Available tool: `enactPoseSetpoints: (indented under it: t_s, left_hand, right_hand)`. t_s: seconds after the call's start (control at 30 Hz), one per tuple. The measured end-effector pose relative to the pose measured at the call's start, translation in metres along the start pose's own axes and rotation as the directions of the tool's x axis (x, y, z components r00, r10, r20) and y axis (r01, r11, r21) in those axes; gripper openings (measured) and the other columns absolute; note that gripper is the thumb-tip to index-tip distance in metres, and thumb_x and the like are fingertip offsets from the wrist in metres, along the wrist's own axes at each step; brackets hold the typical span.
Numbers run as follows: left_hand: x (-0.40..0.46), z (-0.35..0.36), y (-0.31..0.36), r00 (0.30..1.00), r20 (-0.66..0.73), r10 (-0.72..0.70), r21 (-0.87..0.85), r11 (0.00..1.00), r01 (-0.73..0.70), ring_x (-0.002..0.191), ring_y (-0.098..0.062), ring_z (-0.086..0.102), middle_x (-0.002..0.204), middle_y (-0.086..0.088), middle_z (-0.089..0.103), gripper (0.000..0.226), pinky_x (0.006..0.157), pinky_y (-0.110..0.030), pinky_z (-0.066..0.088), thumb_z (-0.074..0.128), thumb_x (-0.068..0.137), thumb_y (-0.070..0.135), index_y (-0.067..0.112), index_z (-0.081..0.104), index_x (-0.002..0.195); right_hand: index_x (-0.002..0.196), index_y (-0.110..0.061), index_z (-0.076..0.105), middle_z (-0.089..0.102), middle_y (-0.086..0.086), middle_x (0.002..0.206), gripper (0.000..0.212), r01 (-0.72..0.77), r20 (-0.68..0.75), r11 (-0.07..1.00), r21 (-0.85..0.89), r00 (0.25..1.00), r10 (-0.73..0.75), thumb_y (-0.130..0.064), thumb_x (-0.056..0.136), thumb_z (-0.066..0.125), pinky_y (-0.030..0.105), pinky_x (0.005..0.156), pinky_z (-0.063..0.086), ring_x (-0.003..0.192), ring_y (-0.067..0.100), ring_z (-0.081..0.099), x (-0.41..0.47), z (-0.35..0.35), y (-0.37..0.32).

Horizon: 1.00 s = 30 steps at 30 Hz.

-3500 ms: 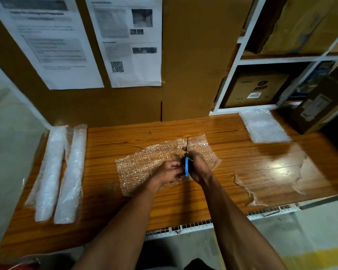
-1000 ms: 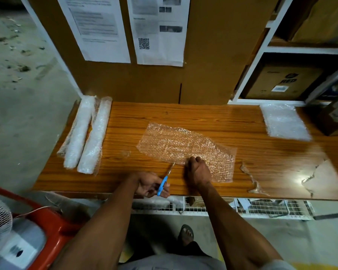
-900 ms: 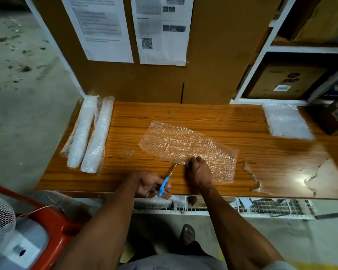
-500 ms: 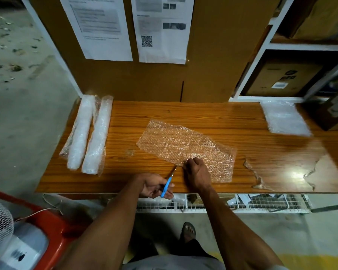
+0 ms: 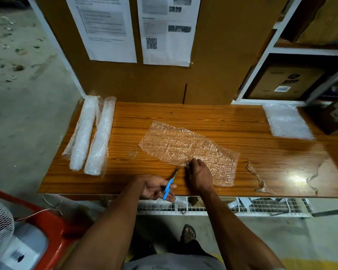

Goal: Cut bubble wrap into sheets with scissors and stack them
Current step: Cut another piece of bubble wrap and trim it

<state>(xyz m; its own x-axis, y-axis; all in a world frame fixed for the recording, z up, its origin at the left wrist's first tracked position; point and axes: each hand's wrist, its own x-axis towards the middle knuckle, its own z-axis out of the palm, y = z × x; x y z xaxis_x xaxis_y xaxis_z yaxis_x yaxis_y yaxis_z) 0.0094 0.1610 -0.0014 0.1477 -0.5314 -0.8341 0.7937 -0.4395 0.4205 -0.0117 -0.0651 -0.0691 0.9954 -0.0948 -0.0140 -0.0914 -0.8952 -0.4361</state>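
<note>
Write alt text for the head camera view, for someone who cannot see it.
A person's left hand holds blue-handled scissors at the near edge of a bubble wrap sheet on a wooden table, while the right hand holds the sheet down. Two bubble wrap rolls lie left; stacked cut sheets sit far right.

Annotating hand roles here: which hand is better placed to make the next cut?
Left. The left hand already grips the blue-handled scissors, blades at the bubble wrap sheet's near edge; the right hand is holding that sheet on the table.

Bare forearms, no sleeves; grey garment point(image 5: 172, 262) at waist; sandal point(image 5: 187, 233) on foot.
</note>
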Motion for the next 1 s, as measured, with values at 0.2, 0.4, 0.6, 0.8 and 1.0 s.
enactPoseSetpoints:
  t_s: [0.2, 0.4, 0.6, 0.8, 1.0]
  left_hand:
    - [0.010, -0.008, 0.001, 0.998, -0.055, 0.026, 0.041, 0.999, -0.024, 0.123, -0.022, 0.063, 0.130, -0.022, 0.069, 0.056, 0.044, -0.011, 0.045, 0.070, 0.097, 0.031, -0.010, 0.059, 0.133]
    - [0.016, 0.001, 0.004, 0.997, -0.077, 0.023, 0.039, 0.999, -0.020, 0.090, -0.016, 0.076, 0.121, -0.023, 0.072, 0.048, 0.041, -0.012, 0.043, 0.067, 0.100, 0.025, -0.012, 0.060, 0.130]
    - [0.018, 0.005, 0.006, 0.988, -0.144, 0.060, 0.045, 0.998, -0.054, 0.094, -0.023, 0.077, 0.112, -0.024, 0.075, 0.034, 0.043, -0.013, 0.045, 0.067, 0.099, 0.018, -0.009, 0.063, 0.120]
    - [0.015, 0.010, 0.002, 0.966, -0.216, 0.141, 0.059, 0.990, -0.131, 0.076, -0.020, 0.078, 0.099, -0.021, 0.076, 0.035, 0.044, -0.014, 0.046, 0.070, 0.096, 0.006, -0.015, 0.061, 0.122]
    - [0.015, 0.009, 0.006, 0.989, -0.123, 0.085, -0.004, 0.996, -0.086, 0.092, -0.020, 0.075, 0.111, -0.023, 0.075, 0.026, 0.046, -0.013, 0.045, 0.069, 0.098, 0.011, -0.009, 0.068, 0.114]
  right_hand:
    - [0.124, -0.022, 0.060, 0.064, 0.005, 0.113, 0.025, 0.123, -0.023, 0.992, -0.031, 0.992, -0.124, -0.031, 0.101, 0.066, 0.033, 0.067, 0.058, 0.084, 0.018, 0.060, -0.005, -0.001, 0.002]
    - [0.111, -0.017, 0.070, 0.068, 0.004, 0.107, 0.016, 0.159, -0.032, 0.982, -0.100, 0.986, -0.163, -0.017, 0.096, 0.072, 0.027, 0.067, 0.041, 0.090, 0.025, 0.061, -0.009, 0.000, 0.001]
    - [0.112, -0.019, 0.072, 0.069, 0.004, 0.109, 0.015, 0.155, -0.019, 0.987, -0.052, 0.988, -0.156, -0.017, 0.097, 0.071, 0.029, 0.068, 0.043, 0.096, 0.024, 0.060, -0.006, -0.004, 0.000]
    - [0.110, -0.023, 0.074, 0.068, 0.004, 0.106, 0.016, 0.178, -0.024, 0.984, -0.016, 0.984, -0.178, -0.025, 0.099, 0.062, 0.027, 0.065, 0.041, 0.088, 0.025, 0.060, -0.003, 0.002, 0.008]
    - [0.105, -0.021, 0.079, 0.070, 0.002, 0.115, 0.013, 0.196, -0.050, 0.980, 0.040, 0.980, -0.194, -0.022, 0.096, 0.070, 0.034, 0.071, 0.054, 0.097, 0.023, 0.062, -0.002, 0.002, 0.011]
